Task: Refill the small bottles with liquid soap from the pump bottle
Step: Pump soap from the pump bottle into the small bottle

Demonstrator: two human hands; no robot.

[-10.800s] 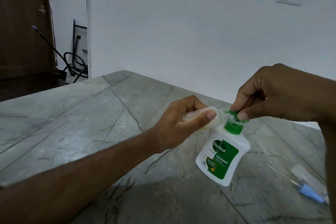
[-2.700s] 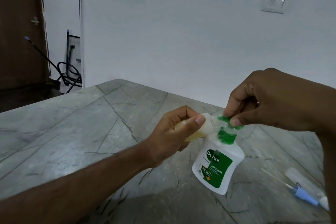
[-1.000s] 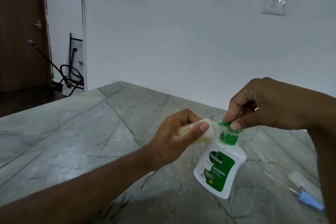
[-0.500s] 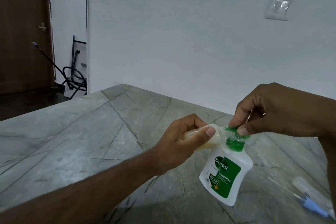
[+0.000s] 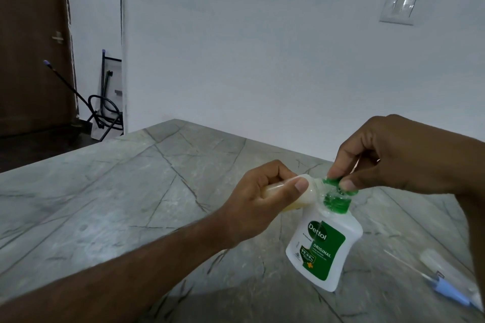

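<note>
A white pump bottle [image 5: 324,246] with a green label stands on the grey stone table [image 5: 110,207]. My right hand [image 5: 391,155] pinches its green pump head [image 5: 338,191] from above. My left hand [image 5: 258,202] holds a small clear bottle [image 5: 123,193] on its side, mouth pressed to the pump's nozzle. Yellowish liquid shows inside the small bottle. Most of that bottle is hidden in my fingers.
At the table's right edge lies a clear spray bottle [image 5: 435,263] with a blue sprayer piece and thin tube [image 5: 446,290] beside it. A white wall rises behind the table. A brown door and a black stand are at far left.
Both hands and the bottles keep the same grip throughout. Only my head has shifted slightly, so the scene drifts a little in view.
</note>
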